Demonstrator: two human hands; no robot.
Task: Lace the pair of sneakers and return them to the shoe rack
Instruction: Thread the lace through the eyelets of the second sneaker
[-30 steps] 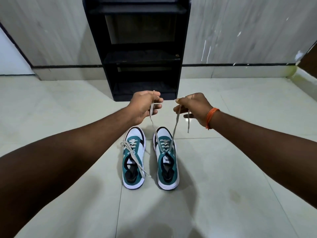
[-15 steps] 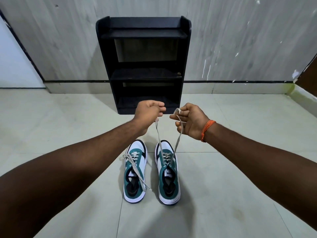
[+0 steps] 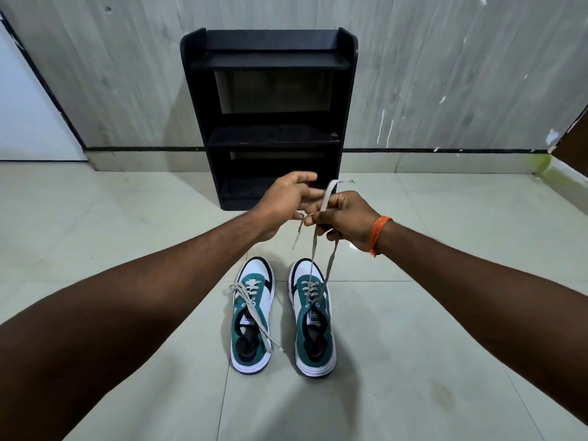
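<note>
A pale tiled floor [image 3: 445, 345] runs back to a streaked grey wall [image 3: 445, 74], and against that wall stands a black wooden shoe rack [image 3: 270, 58] with three open shelves, all dark inside. Two bare forearms reach out from the person toward the rack.

On the floor between the arms sits a pair of teal-and-white sneakers, toes pointing at the rack, side by side but not touching. The left sneaker [image 3: 253, 316] has its beige flat lace [image 3: 254, 313] threaded through the eyelets, with the loose ends lying slack across the tongue and trailing off its right edge. The right sneaker [image 3: 313, 316] stays flat on the tile while the two ends of its own beige lace [image 3: 331, 265] rise taut from the top eyelets to the hands above.

The right hand [image 3: 346, 218] is closed in a fist around both strands, one tip poking up past the knuckles. The left hand [image 3: 286, 202] meets it, fingers loosely curled, thumb and fingertips pinching the lace where a short end dangles below. An orange thread band [image 3: 378, 230] circles the right wrist.
</note>
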